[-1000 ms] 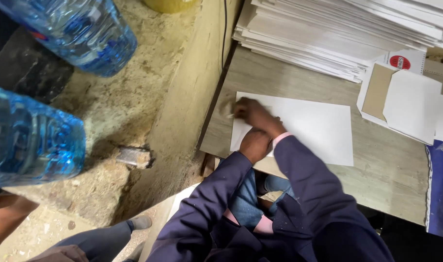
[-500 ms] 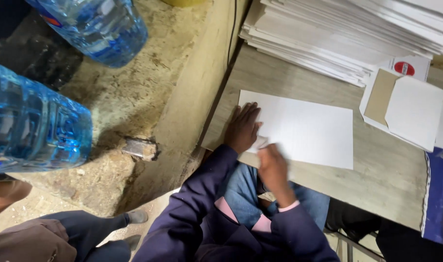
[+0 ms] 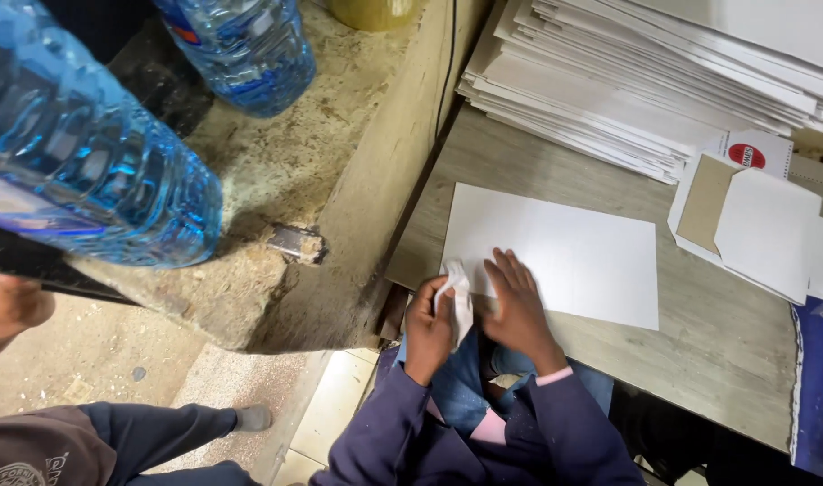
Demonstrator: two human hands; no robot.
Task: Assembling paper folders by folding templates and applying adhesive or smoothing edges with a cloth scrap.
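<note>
Cloth (image 3: 456, 297) in left hand (image 3: 427, 328) grip, beside sheet (image 3: 565, 261)

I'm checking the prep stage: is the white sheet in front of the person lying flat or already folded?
Flat. The white sheet lies spread on the table, no crease visible; the right hand rests on its near edge.

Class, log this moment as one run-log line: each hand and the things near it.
left hand: holds white cloth | right hand: flat on white sheet | sheet: lies on table | paper stack: behind sheet
</note>
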